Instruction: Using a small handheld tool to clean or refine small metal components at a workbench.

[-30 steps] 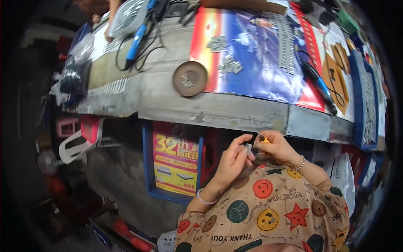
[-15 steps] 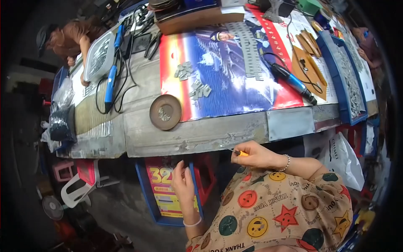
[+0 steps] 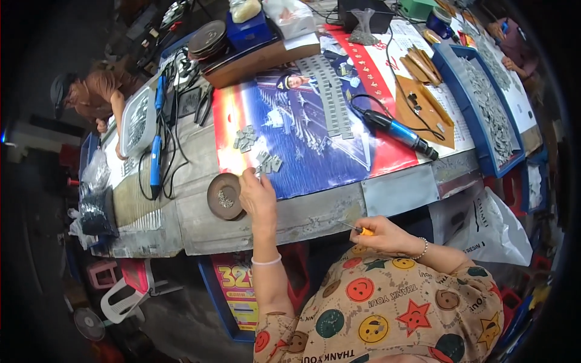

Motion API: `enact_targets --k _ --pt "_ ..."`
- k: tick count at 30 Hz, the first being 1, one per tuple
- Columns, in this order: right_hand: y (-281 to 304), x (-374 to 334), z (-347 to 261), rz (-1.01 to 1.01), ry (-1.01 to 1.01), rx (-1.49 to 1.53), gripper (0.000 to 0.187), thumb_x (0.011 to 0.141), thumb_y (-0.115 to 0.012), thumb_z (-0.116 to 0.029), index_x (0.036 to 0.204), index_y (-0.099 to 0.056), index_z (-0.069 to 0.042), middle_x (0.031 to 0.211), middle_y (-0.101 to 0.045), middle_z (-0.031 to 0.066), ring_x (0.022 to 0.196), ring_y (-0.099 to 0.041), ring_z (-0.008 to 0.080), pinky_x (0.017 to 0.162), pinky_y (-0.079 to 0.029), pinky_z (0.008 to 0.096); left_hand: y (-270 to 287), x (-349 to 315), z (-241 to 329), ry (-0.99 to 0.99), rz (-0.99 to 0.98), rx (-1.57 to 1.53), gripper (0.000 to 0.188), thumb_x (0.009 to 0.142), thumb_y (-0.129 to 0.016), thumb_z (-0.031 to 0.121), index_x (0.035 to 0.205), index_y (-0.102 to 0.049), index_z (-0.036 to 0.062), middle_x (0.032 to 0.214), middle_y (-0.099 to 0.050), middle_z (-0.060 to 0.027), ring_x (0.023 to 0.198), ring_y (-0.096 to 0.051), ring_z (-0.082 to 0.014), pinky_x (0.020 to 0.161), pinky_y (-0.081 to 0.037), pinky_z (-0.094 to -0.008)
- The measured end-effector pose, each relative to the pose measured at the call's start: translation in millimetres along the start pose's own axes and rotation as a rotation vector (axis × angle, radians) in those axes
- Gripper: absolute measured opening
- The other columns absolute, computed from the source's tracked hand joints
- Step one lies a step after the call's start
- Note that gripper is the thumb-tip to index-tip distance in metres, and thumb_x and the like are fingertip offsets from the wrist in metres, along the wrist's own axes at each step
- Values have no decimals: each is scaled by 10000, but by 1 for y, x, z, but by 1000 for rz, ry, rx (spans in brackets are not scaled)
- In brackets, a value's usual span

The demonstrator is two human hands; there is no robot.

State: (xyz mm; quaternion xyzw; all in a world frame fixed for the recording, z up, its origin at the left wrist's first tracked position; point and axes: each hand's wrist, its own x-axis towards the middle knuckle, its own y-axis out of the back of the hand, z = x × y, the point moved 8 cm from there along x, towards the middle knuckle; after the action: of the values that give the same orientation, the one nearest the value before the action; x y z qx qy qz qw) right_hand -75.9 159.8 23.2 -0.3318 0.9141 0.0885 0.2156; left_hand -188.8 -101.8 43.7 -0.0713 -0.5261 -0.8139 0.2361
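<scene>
Head view: my right hand (image 3: 390,236) grips the yellow tool (image 3: 367,231) by its handle, the thin shaft pointing left beside the table's (image 3: 287,221) front edge. My left hand (image 3: 258,196) reaches over the table, next to the brown dish (image 3: 221,181), its fingertips close to the grey pieces (image 3: 268,162) on the poster (image 3: 308,166); I cannot tell whether they pinch anything.

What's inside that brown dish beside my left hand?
The brown dish holds a small heap of tiny metallic pieces. Your left hand partly covers its right edge, and the heap hides whatever lies beneath.
</scene>
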Motion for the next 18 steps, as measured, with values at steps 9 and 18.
enact_targets --k 9,18 --pt "6 8 -7 -7 38 -125 205 874 -609 -202 946 -614 -11 815 -653 81 770 -597 111 725 -479 274 -30 11 -11 99 -163 -44 148 804 -617 151 801 -554 17 718 -611 -172 689 -604 -359 639 -459 -434" --pt "-5 13 -6 62 360 -145 210 858 -578 -235 903 -589 -30 802 -633 137 759 -618 275 682 -477 354 -3 -34 -26 131 -110 -730 106 898 -555 72 919 -488 -7 844 -597 -87 804 -578 -176 708 -507 -305"
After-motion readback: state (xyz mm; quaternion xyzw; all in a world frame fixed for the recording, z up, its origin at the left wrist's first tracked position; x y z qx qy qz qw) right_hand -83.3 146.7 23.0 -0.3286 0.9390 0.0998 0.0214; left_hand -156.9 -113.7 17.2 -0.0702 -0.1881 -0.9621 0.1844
